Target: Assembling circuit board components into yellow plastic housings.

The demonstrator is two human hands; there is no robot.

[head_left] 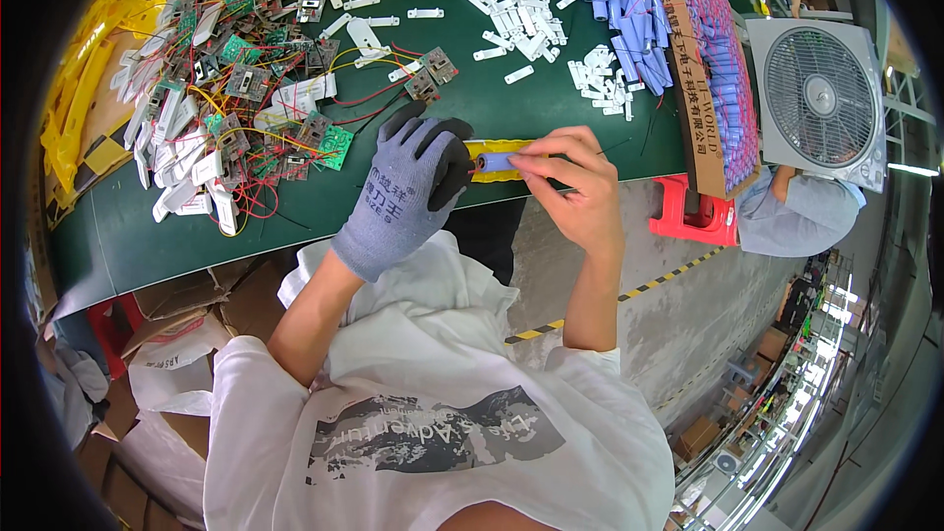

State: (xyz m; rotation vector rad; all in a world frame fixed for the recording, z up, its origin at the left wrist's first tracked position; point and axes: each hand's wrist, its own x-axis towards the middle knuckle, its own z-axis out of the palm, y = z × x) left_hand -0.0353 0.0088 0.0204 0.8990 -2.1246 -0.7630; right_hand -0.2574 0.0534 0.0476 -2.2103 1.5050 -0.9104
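My left hand (408,192), in a grey glove with dark fingertips, is closed on the left end of a yellow plastic housing (500,176) at the table's near edge. In that housing lies a blue cylindrical battery (496,162), lengthwise. Bare fingers of my right hand (582,192) pinch the battery's right end. The glove hides the housing's left part. Just beyond the glove sits a small circuit board (433,71) with red and black wires.
Wired circuit boards (246,84) and white plastic parts heap on the green table (393,221) at left, by yellow housings (84,108). Small white strips (521,15) and loose blue batteries (629,20) lie far right, beside a battery-filled carton (688,79), a fan (818,93) and a red stool (688,211).
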